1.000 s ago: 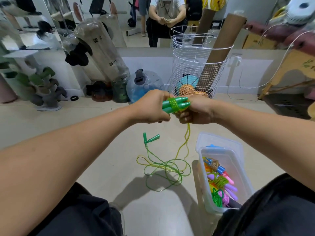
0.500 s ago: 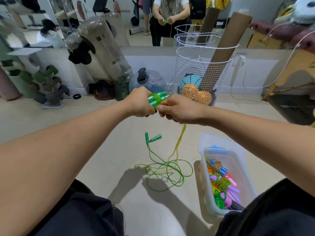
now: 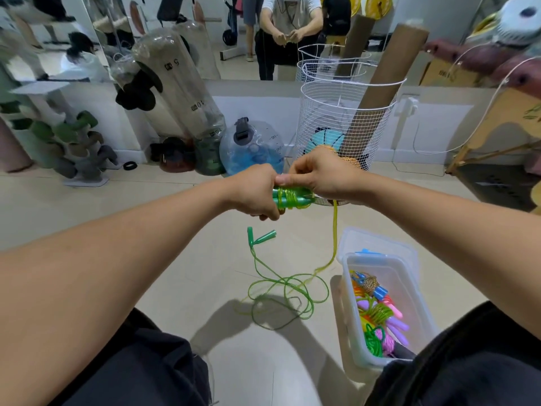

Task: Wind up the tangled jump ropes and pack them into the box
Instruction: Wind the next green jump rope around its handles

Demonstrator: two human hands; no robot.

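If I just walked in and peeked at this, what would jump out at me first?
Right in the middle, the left hand and right hand hold a pair of green plastic jump-rope handles with yellow-green cord wound round them. Below them, the loose green cord lies in loops on the pale floor. Beside it to the right stands a clear plastic box with colourful wound ropes in it.

Bare forearms (image 3: 146, 244), no sleeves; dark trousers (image 3: 140, 370) over both knees.
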